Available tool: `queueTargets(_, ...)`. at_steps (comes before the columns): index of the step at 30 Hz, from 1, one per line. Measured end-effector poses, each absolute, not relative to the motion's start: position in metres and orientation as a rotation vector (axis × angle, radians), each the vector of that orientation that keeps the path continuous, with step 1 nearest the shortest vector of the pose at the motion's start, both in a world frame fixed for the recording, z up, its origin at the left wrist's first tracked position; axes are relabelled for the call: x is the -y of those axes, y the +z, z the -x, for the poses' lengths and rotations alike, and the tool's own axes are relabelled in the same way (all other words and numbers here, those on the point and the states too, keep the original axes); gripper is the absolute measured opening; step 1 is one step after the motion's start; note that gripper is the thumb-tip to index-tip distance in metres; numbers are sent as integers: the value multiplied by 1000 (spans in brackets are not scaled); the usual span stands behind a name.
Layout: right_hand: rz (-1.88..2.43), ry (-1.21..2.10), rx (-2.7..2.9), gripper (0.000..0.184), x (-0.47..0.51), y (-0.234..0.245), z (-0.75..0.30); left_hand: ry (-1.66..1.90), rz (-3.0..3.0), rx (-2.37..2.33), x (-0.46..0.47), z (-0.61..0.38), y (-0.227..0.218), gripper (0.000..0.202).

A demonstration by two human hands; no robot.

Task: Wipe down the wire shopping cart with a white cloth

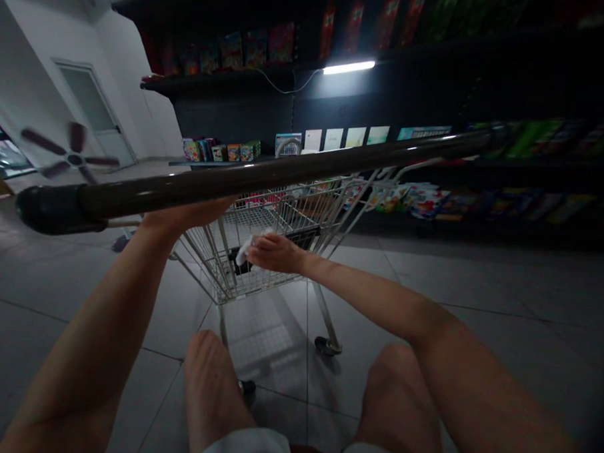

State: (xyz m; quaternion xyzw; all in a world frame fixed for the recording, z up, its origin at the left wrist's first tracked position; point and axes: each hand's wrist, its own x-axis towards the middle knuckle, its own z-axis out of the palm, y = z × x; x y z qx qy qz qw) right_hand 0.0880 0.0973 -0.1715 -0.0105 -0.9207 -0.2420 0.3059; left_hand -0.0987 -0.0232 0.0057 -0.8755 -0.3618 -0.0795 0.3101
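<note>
A wire shopping cart (307, 210) stands in front of my bent knees, its dark handlebar (264, 175) slanting across the view. My right hand (278, 252) is closed on a white cloth (244, 250), held against the near wire panel beside a black plastic piece (304, 238). Just below and behind the handlebar's left part is my left hand (195, 214). The bar covers part of it, and its fingers cannot be made out clearly.
Dark shelves (227, 106) with packets, boxes and bottles run behind the cart, lit by a tube light (349, 67). A fan (75, 158) stands at the left near a door (94, 107). Cart wheels (327, 346) rest on the tiled floor (379, 296).
</note>
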Motion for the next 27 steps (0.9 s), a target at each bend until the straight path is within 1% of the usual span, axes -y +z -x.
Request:
queueTargets(4,-39,-745,2205,24,-115,-95,-108,-247,2388,993,22,101,4,62)
queueTargets(6,7,-729,2123,24,-117,-76,-116,-212,2368,1004,21,105,2,62)
queueTargets(7,48,-721,2085,24,-118,-74,-118,-177,2352,1012,21,107,1,62)
queueTargets(8,105,-709,2043,24,-119,-78,-120,-138,2332,1018,21,109,1,61)
queueTargets(10,235,-677,1940,24,-122,-100,-121,-68,2286,1015,22,112,0,61)
queueTargets(13,345,-655,1810,20,-128,-160,-117,-40,2217,946,23,115,-1,61)
queueTargets(16,381,-648,1845,17,-132,-221,-114,-58,2209,889,19,115,-2,59)
queueTargets(18,403,-600,1934,20,-135,-242,-115,-77,2236,895,16,116,-3,58)
queueTargets(19,394,-578,1985,21,-137,-243,-118,-90,2245,918,15,117,-4,57)
queueTargets(21,295,-599,2057,19,-141,-225,-127,-108,2248,991,13,119,-6,57)
queueTargets(23,246,-675,2019,17,-145,-188,-138,-119,2246,1045,12,121,-9,56)
queueTargets(25,310,-729,1899,16,-145,-145,-146,-133,2251,1042,13,122,-10,55)
queueTargets(27,389,-736,1813,19,-139,-114,-148,-156,2240,1008,14,123,-11,54)
